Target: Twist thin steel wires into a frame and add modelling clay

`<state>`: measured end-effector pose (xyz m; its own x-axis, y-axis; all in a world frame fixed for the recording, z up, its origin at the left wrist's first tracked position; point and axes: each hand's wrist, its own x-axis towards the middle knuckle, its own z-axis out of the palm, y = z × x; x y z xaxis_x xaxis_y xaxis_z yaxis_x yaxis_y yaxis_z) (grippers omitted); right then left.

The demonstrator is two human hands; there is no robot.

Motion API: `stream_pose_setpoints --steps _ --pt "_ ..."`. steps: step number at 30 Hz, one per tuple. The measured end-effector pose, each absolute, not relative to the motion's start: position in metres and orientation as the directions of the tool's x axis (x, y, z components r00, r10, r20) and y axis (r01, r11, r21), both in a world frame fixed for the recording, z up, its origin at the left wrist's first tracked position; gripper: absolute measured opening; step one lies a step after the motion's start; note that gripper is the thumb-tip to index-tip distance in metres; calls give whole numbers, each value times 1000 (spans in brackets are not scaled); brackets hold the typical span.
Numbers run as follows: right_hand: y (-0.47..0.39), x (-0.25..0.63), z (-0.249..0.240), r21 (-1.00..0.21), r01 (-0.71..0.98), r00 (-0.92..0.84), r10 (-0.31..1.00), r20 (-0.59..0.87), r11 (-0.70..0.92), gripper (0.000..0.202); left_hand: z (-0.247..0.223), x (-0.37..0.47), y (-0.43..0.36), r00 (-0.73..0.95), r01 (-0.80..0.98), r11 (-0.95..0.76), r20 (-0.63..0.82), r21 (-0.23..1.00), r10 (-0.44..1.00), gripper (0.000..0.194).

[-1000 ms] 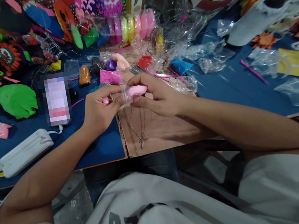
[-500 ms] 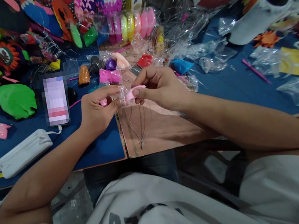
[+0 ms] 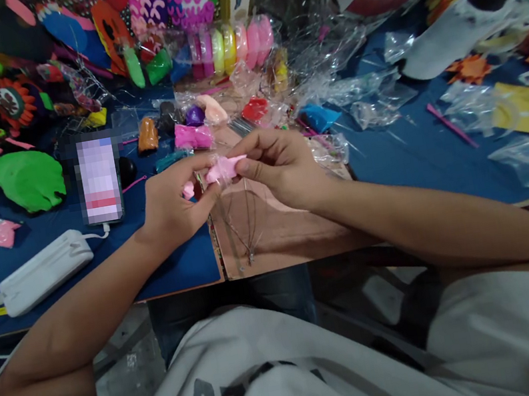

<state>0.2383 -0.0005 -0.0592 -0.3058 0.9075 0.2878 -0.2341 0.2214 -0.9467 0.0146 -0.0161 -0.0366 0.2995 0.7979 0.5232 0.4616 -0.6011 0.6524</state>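
Between my two hands is a light pink piece of clay with clear plastic film around it. My left hand pinches the film and clay at their left side between thumb and fingers. A smaller pink lump shows inside that hand's curl. My right hand grips the right end of the pink clay with thumb and forefinger. Both hands are above a brown board, where thin wires or cords hang or lie; which of the two is unclear.
A phone and a white power bank are on the left, beside flat green clay. Wrapped clay pieces, including magenta and red, lie beyond my hands. Clear wrappers, a magenta stick and yellow clay are at the right.
More of the pink clay now shows between my hands, stretched sideways. My right hand has shifted slightly toward me, and its fingers remain closed on the clay.
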Motion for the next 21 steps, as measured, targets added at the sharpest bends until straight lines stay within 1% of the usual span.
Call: stream_pose_setpoints --steps 4,7,9,11,12,13,15,16,17,18,21 --pt "8 240 -65 -928 -331 -406 862 302 169 44 -32 13 -18 325 403 -630 539 664 777 32" --pt "8 243 -64 -943 -296 -496 819 288 152 45 -31 12 -23 343 392 -618 515 681 786 30" --pt "6 247 -60 -953 -207 -525 797 299 221 46 -30 12 -25 358 393 -582 465 712 810 29" --pt "4 252 -57 -915 -103 -528 758 382 389 47 -29 12 -26 369 373 -540 414 754 832 30" --pt "5 255 -56 -859 -57 -531 713 458 509 44 -28 13 -26 385 352 -525 392 775 836 30" --pt "6 257 -57 -769 -23 -535 642 549 639 39 -27 14 -25 410 324 -514 371 794 833 31" --pt "9 260 -61 -523 20 -546 448 708 852 26 -24 15 -24 467 267 -493 336 828 818 28" --pt "12 261 -63 -412 40 -558 363 746 910 22 -22 17 -24 490 251 -478 315 842 813 26" --pt "14 262 -65 -332 65 -573 307 759 941 20 -20 18 -24 506 246 -458 290 854 812 24" --pt "16 263 -67 -280 97 -590 282 757 955 20 -19 19 -24 518 251 -432 256 866 816 22" --pt "19 266 -68 -201 170 -643 263 719 965 23 -17 21 -24 547 262 -342 153 902 823 22"
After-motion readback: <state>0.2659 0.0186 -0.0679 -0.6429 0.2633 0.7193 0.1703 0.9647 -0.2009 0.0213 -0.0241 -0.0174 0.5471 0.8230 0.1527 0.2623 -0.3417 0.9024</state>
